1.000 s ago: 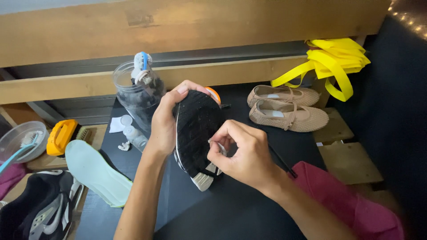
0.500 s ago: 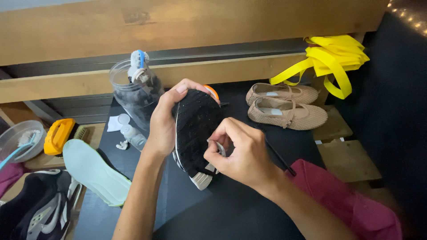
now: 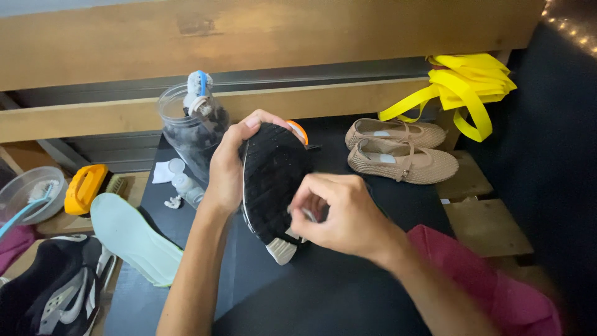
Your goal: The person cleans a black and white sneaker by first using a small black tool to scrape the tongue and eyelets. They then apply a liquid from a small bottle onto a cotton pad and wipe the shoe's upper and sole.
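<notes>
left hand [image 3: 227, 168] holds black shoe [image 3: 272, 177]; right hand [image 3: 339, 214] touches its sole.

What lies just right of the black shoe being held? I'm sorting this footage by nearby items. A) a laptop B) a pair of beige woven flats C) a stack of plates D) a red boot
B: the pair of beige woven flats lies on the dark table to the right of the black shoe, which the left hand grips.
</notes>
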